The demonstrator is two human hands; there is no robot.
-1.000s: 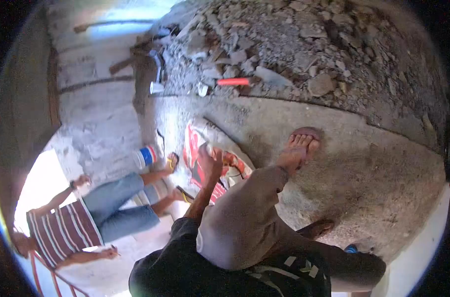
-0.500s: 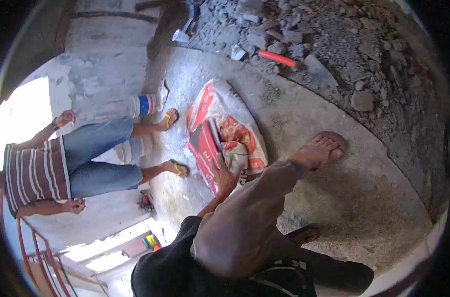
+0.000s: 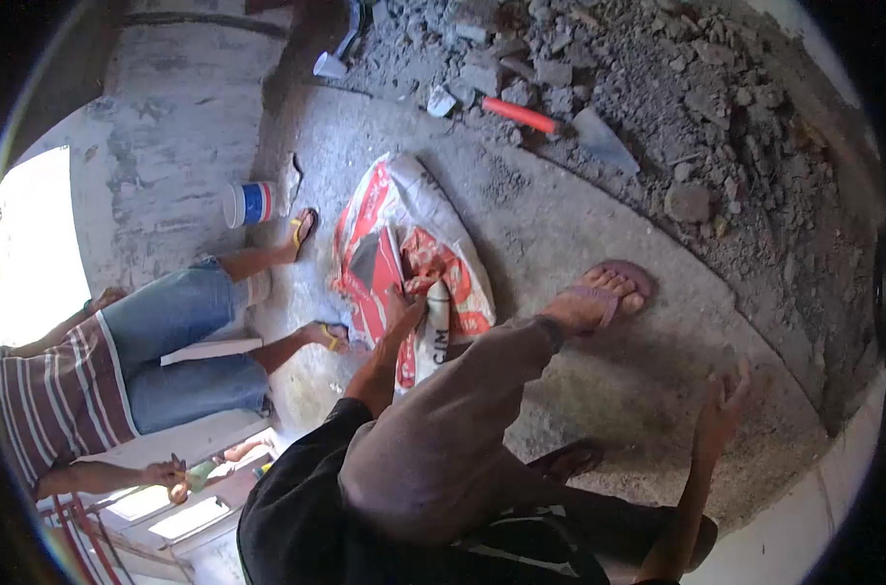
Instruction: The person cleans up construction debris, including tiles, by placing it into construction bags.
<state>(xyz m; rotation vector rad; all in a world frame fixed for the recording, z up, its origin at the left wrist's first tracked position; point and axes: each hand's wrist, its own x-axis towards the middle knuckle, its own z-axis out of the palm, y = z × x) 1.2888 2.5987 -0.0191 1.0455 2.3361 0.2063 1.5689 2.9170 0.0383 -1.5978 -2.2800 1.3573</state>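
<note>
My left hand (image 3: 404, 310) is closed on the folded edge of a red and white printed cement sack (image 3: 467, 253), which lies on the concrete floor. A red and dark-grey panel (image 3: 374, 268) stands up at its opening, just beyond my fingers. The fingertips are partly hidden in the folds. My right hand (image 3: 721, 414) is off to the right above the floor, fingers apart and holding nothing. Between my hands stretches my bent leg (image 3: 452, 409), with a sandalled foot (image 3: 609, 294) on the concrete.
Rubble (image 3: 687, 117) is heaped along the far right, with a red tool handle (image 3: 521, 115) and a flat grey piece (image 3: 604, 141) at its edge. Another person in denim shorts (image 3: 184, 312) stands left of the sack. Near them sits a white bucket (image 3: 248, 203).
My right hand has come into view at the right. My left hand still grips the sack, its folded panel now more upright. The other person's arms have shifted.
</note>
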